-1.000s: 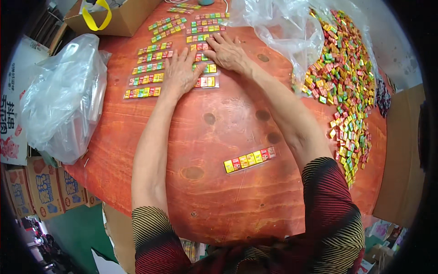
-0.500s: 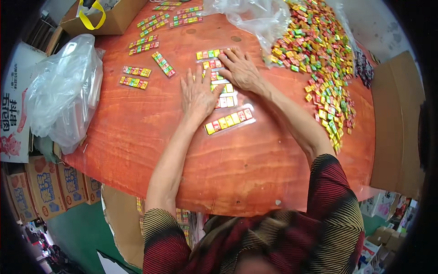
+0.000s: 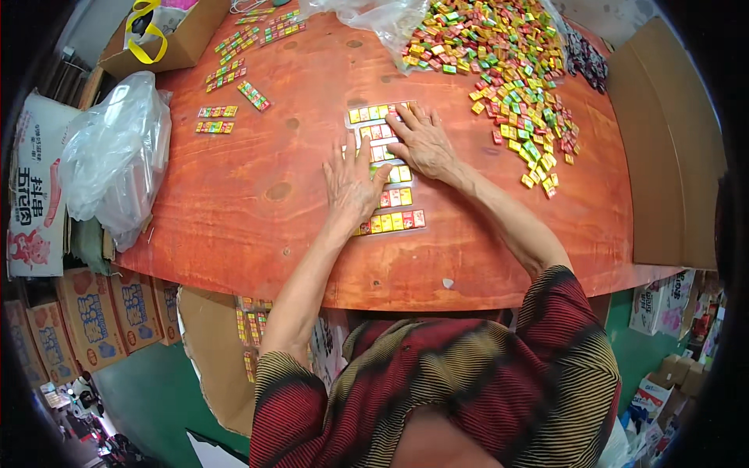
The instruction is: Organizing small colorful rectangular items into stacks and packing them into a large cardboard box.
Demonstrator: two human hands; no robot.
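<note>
A column of several clear plastic strips [image 3: 396, 197] lies on the red table. Each holds a row of small yellow, red and green wrapped pieces. My left hand [image 3: 353, 186] rests palm down on the column's left side, fingers stretched forward. Its wrist covers the left end of the nearest strip [image 3: 398, 221]. Opposite it, my right hand [image 3: 429, 148] lies flat over the right ends of the farther strips, its fingers spread and pointing forward-left. The farthest strip [image 3: 367, 114] shows partly beyond the fingers. Parts of the middle strips are hidden under both hands.
Loose wrapped pieces [image 3: 499, 62] are heaped at the far right, beside clear plastic sheeting [image 3: 382, 19]. More filled strips [image 3: 253, 95] lie far left. A plastic bag [image 3: 117, 156] stands at the left edge, cardboard [image 3: 663, 148] at the right. An open carton [image 3: 214, 351] sits below the table edge.
The view has shifted. Both hands and the whole column of strips have slid over the table toward me and to the right. The nearest strip now lies partly behind my left wrist.
</note>
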